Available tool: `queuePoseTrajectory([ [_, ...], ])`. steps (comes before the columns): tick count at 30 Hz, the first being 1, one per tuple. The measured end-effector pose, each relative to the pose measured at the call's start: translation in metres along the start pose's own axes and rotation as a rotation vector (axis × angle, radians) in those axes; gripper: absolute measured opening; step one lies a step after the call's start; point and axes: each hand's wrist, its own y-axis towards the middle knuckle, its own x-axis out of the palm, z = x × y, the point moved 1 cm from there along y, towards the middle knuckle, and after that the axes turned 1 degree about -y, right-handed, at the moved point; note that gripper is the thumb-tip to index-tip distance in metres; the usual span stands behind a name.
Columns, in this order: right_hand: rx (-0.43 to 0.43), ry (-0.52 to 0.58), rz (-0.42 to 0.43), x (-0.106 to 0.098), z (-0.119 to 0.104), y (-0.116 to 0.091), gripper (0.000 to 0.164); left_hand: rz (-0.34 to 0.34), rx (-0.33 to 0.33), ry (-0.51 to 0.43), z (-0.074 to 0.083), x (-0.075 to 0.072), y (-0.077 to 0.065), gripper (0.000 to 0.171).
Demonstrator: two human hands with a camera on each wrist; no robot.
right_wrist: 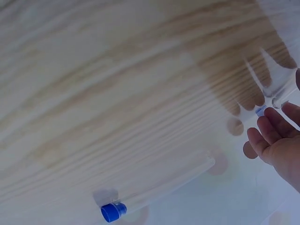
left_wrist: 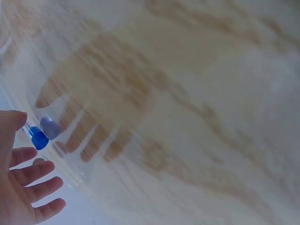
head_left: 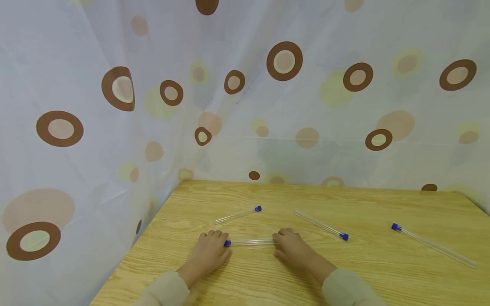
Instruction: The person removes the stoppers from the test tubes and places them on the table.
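Blue-capped tube (head_left: 250,242) lies on wood-grain table (head_left: 260,280), spotted curtain (head_left: 252,106) behind.

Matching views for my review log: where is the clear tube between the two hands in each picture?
Head: the tube, below centre.
Left wrist: its blue cap, left edge, by the left hand.
Right wrist: its clear end, right edge, by the right hand.
Shared landmark: wood-grained table.

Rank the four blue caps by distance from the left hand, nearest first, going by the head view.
1. Front cap, right beside the left hand.
2. Back-left cap, toward the table's back.
3. Middle-right cap, to the right of the right hand.
4. Far-right cap, farthest right.
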Motion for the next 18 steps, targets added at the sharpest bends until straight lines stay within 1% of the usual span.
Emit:
queuePoseTrajectory([
  [5,-0.025,-0.056,0.019,0.0062,-0.0023,0.002,0.025,-0.018,0.001,0.015,0.0021,0.0031,0.0001,0.031],
  [11,-0.023,-0.089,0.058,0.0058,-0.0058,0.0063,0.02,0.017,-0.01,0.024,0.0012,0.0053,0.0023,0.024],
  [18,0.009,-0.073,0.083,0.0042,-0.0104,0.0099,0.004,0.04,-0.001,0.026,-0.0007,0.005,0.0068,0.011],
])
